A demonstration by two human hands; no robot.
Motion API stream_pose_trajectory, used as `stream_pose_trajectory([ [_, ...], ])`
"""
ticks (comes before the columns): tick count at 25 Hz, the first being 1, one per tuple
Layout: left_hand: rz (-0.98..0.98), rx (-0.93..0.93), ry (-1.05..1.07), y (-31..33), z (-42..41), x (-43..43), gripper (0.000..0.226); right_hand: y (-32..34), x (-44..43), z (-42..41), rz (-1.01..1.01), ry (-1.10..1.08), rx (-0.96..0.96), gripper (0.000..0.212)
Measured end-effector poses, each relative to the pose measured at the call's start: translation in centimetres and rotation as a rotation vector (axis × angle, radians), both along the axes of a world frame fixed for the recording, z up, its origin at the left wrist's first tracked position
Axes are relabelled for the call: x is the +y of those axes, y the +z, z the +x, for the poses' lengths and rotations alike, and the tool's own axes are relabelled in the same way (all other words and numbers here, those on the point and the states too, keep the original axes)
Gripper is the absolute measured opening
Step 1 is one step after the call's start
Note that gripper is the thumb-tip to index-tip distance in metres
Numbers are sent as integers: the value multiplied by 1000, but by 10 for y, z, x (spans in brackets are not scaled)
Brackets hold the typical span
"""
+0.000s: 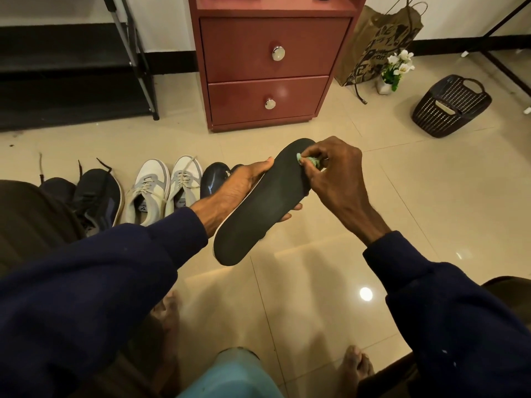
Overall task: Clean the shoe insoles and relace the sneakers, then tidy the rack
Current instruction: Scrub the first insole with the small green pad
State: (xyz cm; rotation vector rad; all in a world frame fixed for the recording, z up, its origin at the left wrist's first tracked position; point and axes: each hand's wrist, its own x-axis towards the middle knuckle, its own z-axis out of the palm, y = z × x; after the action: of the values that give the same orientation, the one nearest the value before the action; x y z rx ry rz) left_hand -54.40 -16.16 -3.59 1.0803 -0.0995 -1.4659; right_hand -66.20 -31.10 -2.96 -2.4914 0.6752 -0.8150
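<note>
A black insole point(264, 202) is held up over the floor, toe end pointing away. My left hand point(235, 191) grips it from underneath, thumb on its left edge and fingertips showing at its right edge. My right hand point(336, 173) pinches a small green cloth point(309, 161) and presses it on the insole near the toe. On the floor to the left stand a pair of white and grey sneakers point(163, 188) with laces in, a pair of dark navy sneakers point(92, 196) with loose laces, and a black shoe point(214, 179) partly hidden behind my left hand.
A black shoe rack point(71, 67) stands at the back left. A reddish two-drawer cabinet point(267, 67) is straight ahead. To the right are a paper bag point(373, 44), a small flower pot point(395, 71) and a tipped dark basket point(451, 106). My bare feet rest on the tiles.
</note>
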Motion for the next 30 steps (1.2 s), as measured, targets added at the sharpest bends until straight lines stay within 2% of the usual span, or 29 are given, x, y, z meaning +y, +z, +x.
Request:
stream_pose_trajectory([
  [1,11,-1,13,-2,0,1,52,-3,11,0,9,35,6,10],
  [5,27,-29,78,-5,3,6,41,-2,61,-3,68,395,139,9],
  [7,13,-48,84,-1,2,5,47,2,44,2,29,323,94,8],
  [9,11,-48,64,1,-1,3,55,4,14,5,-5,106,12,8],
  [11,18,-32,53,5,-5,3,55,1,4,2,-16,-25,-12,9],
  [13,34,-40,104,5,-4,4,44,-4,25,1,-5,57,25,12],
  [15,21,-68,165,0,-2,2,31,-6,54,-2,-4,279,104,13],
  [16,13,-93,192,-1,-1,1,31,-4,57,-1,-19,350,126,12],
  [17,11,-110,208,-1,-2,0,37,0,51,1,-40,347,117,12],
  [19,11,-125,171,4,-7,-2,49,7,21,7,-71,150,35,12],
  [21,32,-169,138,11,-10,-1,41,9,-2,6,-56,-27,-28,12],
  [22,39,-187,154,11,-10,0,34,6,0,6,-37,-45,-38,13],
  [24,26,-213,212,3,-4,-1,27,-2,26,6,4,74,14,15],
  [27,22,-202,260,-3,0,-3,29,-2,55,2,18,357,127,13],
  [28,20,-195,250,-1,-1,-3,29,2,47,4,3,360,114,13],
  [30,36,-178,189,10,-7,-1,29,10,18,10,-37,193,31,13],
])
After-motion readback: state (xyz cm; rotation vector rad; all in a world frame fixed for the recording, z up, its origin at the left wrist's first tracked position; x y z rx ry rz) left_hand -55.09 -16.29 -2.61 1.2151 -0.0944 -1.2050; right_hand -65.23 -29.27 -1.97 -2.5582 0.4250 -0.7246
